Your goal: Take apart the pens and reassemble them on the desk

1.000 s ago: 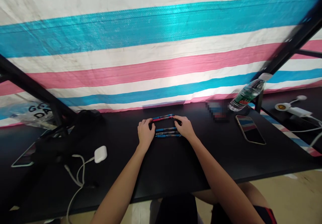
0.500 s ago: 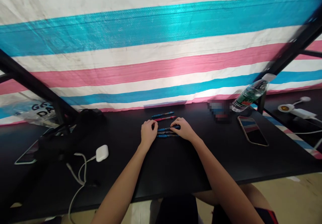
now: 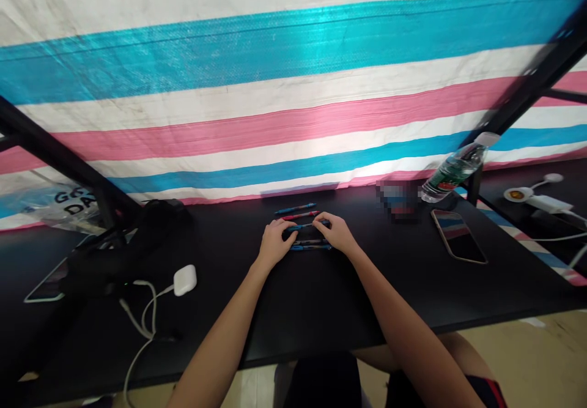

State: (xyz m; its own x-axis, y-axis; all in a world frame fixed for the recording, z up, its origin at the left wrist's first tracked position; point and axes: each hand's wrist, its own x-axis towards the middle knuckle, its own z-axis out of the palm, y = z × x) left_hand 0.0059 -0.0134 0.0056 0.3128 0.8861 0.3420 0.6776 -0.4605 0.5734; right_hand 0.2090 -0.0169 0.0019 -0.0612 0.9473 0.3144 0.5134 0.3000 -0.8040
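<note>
A blue pen (image 3: 302, 227) spans the gap between my two hands. My left hand (image 3: 276, 241) pinches its left end between thumb and fingers, and my right hand (image 3: 335, 232) grips the other end. Just beyond it lies a red pen (image 3: 300, 216), and farther back another blue pen (image 3: 296, 208), both roughly parallel to the held one. Nearer to me, a dark pen (image 3: 312, 242) and a blue pen (image 3: 310, 248) rest close together on the black table (image 3: 312, 298), their ends partly covered by my hands.
On the right are a phone (image 3: 459, 237), a plastic bottle (image 3: 454, 172) and a pixelated item (image 3: 398, 200). To the left lie a white earbud case (image 3: 185, 280), white cables (image 3: 153, 316) and a black bag (image 3: 160, 230). A striped sheet (image 3: 293, 102) hangs behind the table.
Both hands have shifted the upper blue pen of the near group away from me, toward the red pen. A gap now separates it from the two nearest pens.
</note>
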